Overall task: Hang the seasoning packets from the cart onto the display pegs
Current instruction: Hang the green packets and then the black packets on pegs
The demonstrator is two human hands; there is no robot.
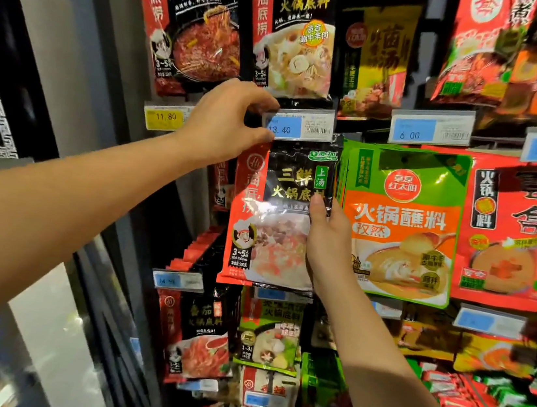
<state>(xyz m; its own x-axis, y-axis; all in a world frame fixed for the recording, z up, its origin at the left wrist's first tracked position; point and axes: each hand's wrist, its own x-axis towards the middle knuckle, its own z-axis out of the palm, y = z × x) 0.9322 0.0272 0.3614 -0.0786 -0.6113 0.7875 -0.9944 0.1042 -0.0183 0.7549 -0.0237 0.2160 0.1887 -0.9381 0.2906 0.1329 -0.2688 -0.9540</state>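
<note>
— Where is the seasoning packet [274,224] sitting?
— It is being held upright against the display. The right hand [323,241] is gripping its right edge, thumb pressing on the front and fingers hidden behind.
— And the left hand [226,122]?
— It is curling thumb and forefinger at the packet's top-left corner, around the end of the price label [299,125] just above. I cannot tell which of the two it is pinching. A green packet [401,221] is hanging just right of the right hand.
</note>
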